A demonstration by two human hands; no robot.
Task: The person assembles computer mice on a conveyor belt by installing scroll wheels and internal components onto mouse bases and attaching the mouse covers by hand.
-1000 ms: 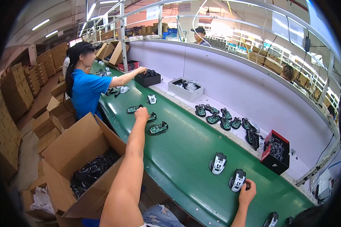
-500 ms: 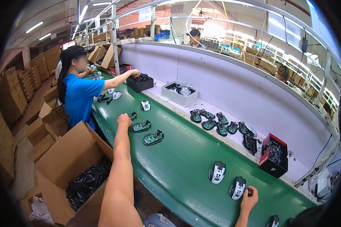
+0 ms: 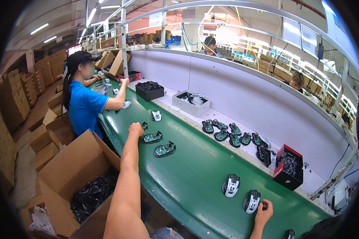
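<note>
At the far end of my reach, my left hand (image 3: 136,129) is closed at the edge of a mouse base with a green circuit board (image 3: 144,126), its fingertips largely hidden. Two similar open mouse bases, a middle one (image 3: 152,137) and a nearer one (image 3: 164,149), lie beside it on the green conveyor belt (image 3: 195,167). Over at the right, my right hand (image 3: 264,212) has its fingers curled beside a white-and-black mouse (image 3: 251,202). A small dark spot shows between thumb and forefinger, too small to name. Another white-and-black mouse (image 3: 231,185) lies just left of that one.
Several circuit-board mouse bases (image 3: 234,140) line the far ledge, next to a red-and-black box (image 3: 288,167) of small parts. Further left stand a white box (image 3: 191,102) and a black box (image 3: 149,91). A carton (image 3: 68,175) of black parts is beside my left arm. A co-worker (image 3: 83,95) stands at left.
The co-worker's arm has drawn back from the black parts box and is now over the belt. The view has shifted slightly; both my hands stay beside the same mice.
</note>
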